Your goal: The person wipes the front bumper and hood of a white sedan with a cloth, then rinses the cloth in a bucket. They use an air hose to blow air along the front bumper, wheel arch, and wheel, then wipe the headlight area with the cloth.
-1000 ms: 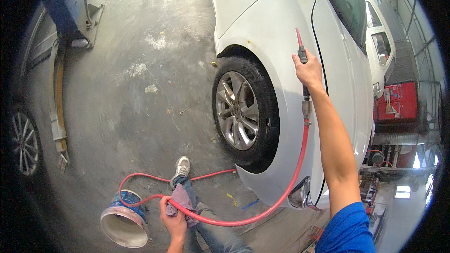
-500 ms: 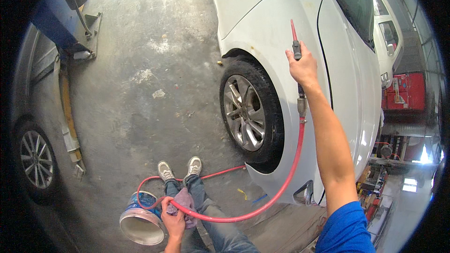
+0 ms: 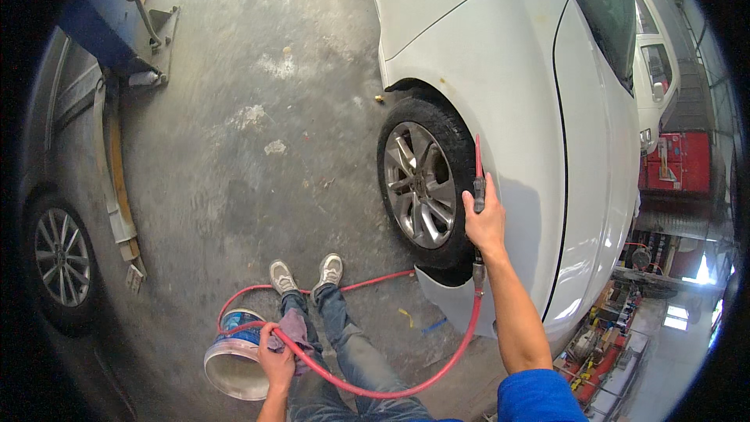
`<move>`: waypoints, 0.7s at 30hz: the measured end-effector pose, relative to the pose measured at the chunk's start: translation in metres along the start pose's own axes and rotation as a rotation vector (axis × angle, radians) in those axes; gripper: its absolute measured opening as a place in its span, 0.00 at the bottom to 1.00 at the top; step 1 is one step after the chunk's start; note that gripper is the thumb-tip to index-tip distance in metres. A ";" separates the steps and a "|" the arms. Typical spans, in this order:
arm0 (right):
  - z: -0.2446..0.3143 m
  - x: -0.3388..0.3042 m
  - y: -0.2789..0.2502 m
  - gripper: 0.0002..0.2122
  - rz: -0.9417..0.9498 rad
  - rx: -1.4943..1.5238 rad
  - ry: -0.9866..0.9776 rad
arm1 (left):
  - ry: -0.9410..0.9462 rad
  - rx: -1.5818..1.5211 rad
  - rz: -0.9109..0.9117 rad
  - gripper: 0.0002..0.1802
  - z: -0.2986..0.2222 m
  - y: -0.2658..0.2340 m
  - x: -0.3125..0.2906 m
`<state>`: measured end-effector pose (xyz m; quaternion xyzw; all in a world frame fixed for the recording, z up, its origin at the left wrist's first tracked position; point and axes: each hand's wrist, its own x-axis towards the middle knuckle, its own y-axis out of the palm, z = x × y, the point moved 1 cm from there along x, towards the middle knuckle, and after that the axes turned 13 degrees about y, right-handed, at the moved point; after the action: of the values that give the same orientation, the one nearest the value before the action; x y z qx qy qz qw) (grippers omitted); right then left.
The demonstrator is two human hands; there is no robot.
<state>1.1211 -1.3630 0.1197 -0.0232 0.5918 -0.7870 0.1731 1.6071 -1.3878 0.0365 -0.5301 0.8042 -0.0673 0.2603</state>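
My right hand (image 3: pixel 487 225) is wrapped round an air blow gun (image 3: pixel 479 185), a dark handle with a long thin red nozzle pointing away from me. It is held near the white car's front fender (image 3: pixel 500 109), beside the tyre (image 3: pixel 461 148) with its silver alloy rim (image 3: pixel 422 187). From the gun's metal coupling (image 3: pixel 479 272) a red hose (image 3: pixel 406 395) sags in a loop to my left hand (image 3: pixel 275 361). That hand is closed on the hose and also has a purple cloth (image 3: pixel 294 330) in it. Close to it is a bucket (image 3: pixel 233 375) with a blue label.
The hose runs on across the concrete floor (image 3: pixel 234 187), behind my shoes (image 3: pixel 330 267) and toward the car. A blue lift post (image 3: pixel 109 23) and a dark car's wheel (image 3: pixel 61 258) are at left. A red cabinet (image 3: pixel 680 162) and a tool-strewn bench (image 3: pixel 601 344) stand at right.
My right hand has lowered the blow gun from over the upper fender to beside the tyre. The view has shifted slightly. My left hand still grips the hose and cloth.
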 end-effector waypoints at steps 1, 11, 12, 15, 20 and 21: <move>0.002 0.003 0.003 0.33 -0.020 -0.020 -0.016 | 0.005 0.009 0.011 0.20 0.000 -0.002 0.001; 0.029 0.038 0.024 0.33 0.029 -0.117 0.035 | -0.002 0.010 -0.019 0.21 0.001 0.001 0.003; 0.029 0.042 0.027 0.33 0.014 -0.112 0.007 | 0.000 0.010 -0.022 0.21 0.001 0.002 0.004; 0.033 0.053 0.036 0.33 -0.010 -0.113 -0.057 | 0.005 0.001 -0.034 0.21 -0.001 0.004 0.007; 0.063 0.075 0.052 0.33 0.031 -0.181 -0.070 | -0.022 -0.012 -0.052 0.21 0.006 0.005 0.005; 0.067 0.082 0.058 0.34 0.032 -0.201 -0.078 | -0.026 -0.018 -0.055 0.21 0.005 0.006 0.005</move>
<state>1.0745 -1.4628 0.0718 -0.0617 0.6607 -0.7194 0.2051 1.6032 -1.3893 0.0281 -0.5550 0.7865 -0.0603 0.2643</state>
